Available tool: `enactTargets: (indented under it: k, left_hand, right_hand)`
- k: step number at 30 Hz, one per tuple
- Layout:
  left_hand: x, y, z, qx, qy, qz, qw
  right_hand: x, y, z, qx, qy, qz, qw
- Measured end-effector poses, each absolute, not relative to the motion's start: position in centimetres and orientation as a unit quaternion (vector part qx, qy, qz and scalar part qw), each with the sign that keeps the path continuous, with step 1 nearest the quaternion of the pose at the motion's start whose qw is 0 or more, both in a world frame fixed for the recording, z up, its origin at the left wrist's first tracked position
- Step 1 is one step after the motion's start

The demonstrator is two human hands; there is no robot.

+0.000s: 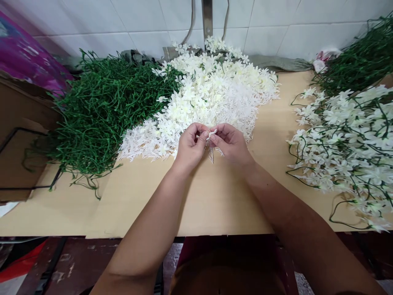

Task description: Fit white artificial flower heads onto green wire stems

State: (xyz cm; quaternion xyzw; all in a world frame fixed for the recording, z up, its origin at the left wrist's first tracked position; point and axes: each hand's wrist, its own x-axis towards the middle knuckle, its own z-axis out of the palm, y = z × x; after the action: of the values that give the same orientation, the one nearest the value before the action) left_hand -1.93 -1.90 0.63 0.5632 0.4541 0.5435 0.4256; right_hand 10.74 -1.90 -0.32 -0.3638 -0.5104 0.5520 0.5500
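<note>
My left hand (pixel 193 143) and my right hand (pixel 231 143) meet in front of the white pile, thumbs and fingers pinched together. Between their fingertips is a small white artificial flower (pixel 212 133), seen edge-on and partly covered by the fingers. Just beyond lies a large heap of white flower heads (pixel 190 102) with yellowish centres, and thin white pieces (pixel 238 102) spread along its near and right side. Left of it, a tangled mound of green plastic stems (pixel 98 110) touches the heap.
White flowers on green stems (pixel 346 139) cover the table's right end, with more green stems (pixel 359 61) behind. A cardboard box (pixel 21 143) and a purple bag (pixel 27 49) stand at left. The tan tabletop (pixel 221 205) ends near my body; a tiled wall (pixel 147 16) closes the back.
</note>
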Motion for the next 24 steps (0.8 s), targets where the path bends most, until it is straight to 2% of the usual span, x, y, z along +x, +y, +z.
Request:
enactTargets:
  k: [3,10,18,21,24]
  left_hand:
    - [-1.9,-1.9,0.4,0.556,0.445,0.549,0.437]
    - [-1.7,-2.0,1.1,0.498,0.425,0.534,0.535]
    - [-2.1,-2.1,0.8,0.540,0.451,0.521,0.483]
    - [-2.8,-1.6,1.1,0.544,0.476,0.550,0.418]
    - [-4.1,0.1,2.3,0.595,0.536,0.554,0.228]
  right_hand:
    - [10.9,-2.0,-0.1,-0.366,-0.532,0.528,0.552]
    - [11.0,-2.2,0.3,-0.344,-0.561,0.521,0.544]
    - [10.8,-1.8,-0.6,-0.375,-0.550,0.509,0.546]
    - [11.2,-1.4,-0.7,-0.375,-0.535,0.522,0.548]
    - [11.6,-0.9,-0.8,-0.377,-0.520,0.537,0.547]
